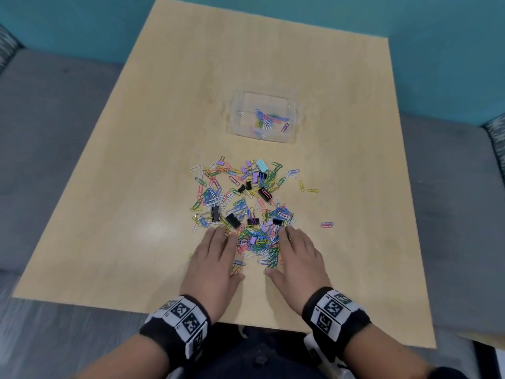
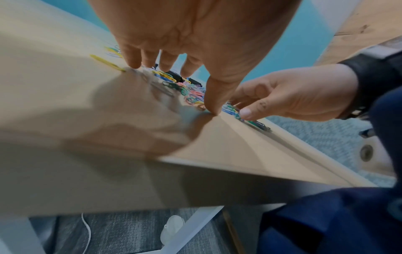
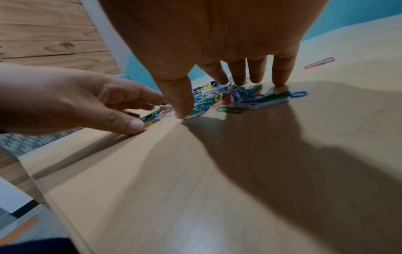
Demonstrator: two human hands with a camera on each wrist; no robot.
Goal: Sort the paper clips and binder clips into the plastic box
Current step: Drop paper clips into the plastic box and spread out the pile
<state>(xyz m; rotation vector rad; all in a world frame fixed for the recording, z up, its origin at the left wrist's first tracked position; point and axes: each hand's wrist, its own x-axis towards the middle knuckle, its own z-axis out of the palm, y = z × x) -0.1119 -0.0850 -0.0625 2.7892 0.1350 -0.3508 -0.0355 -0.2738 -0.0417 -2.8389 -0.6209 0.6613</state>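
Note:
A loose pile of coloured paper clips (image 1: 240, 198) mixed with black binder clips (image 1: 233, 220) and small purple ones (image 1: 252, 240) lies mid-table. Behind it stands the clear plastic box (image 1: 293, 124), with several paper clips (image 1: 266, 120) inside. My left hand (image 1: 228, 253) and right hand (image 1: 281, 253) lie palm down on either side of the pile's near end. Their fingers are straight and their tips touch the table and clips. The left wrist view shows the left hand (image 2: 185, 82) spread over the clips. In the right wrist view the right hand (image 3: 217, 98) has its fingertips (image 3: 280, 80) on clips. Neither hand holds anything.
A pink-and-blue clip (image 1: 326, 224) and two yellow clips (image 1: 313, 190) lie apart to the right of the pile. The wooden table (image 1: 136, 214) has its near edge just behind my wrists. Grey seating (image 1: 54, 110) and a teal wall surround it.

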